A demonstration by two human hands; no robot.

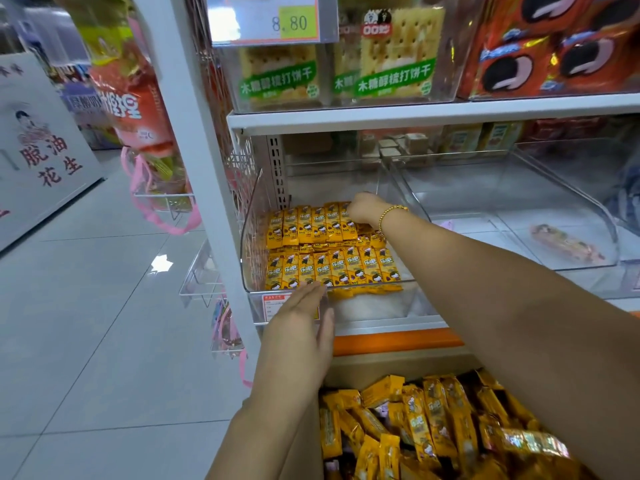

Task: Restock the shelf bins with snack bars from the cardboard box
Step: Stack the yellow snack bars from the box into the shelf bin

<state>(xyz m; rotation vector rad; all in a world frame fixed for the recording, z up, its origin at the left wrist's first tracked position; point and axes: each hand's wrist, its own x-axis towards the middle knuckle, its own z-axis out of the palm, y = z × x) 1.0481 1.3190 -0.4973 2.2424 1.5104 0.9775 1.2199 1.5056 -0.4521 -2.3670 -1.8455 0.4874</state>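
On the lower shelf (391, 326), the clear bin (252, 237) at the left end holds two rows of yellow snack bars (329, 268) laid side by side. The right hand (367, 208), with a bead bracelet (391, 213) at the wrist, reaches to the right end of the rear row. Its fingers curl down onto the bars; whether they grip one cannot be determined. The left hand (301, 323) is flat, fingers straight and together, fingertips at the bin's front lip, holding nothing. Below the shelf edge, the cardboard box (381, 370) contains loose bars (433, 420) of the same kind. The adjacent bin (588, 202) to the right holds one wrapped item (568, 244).
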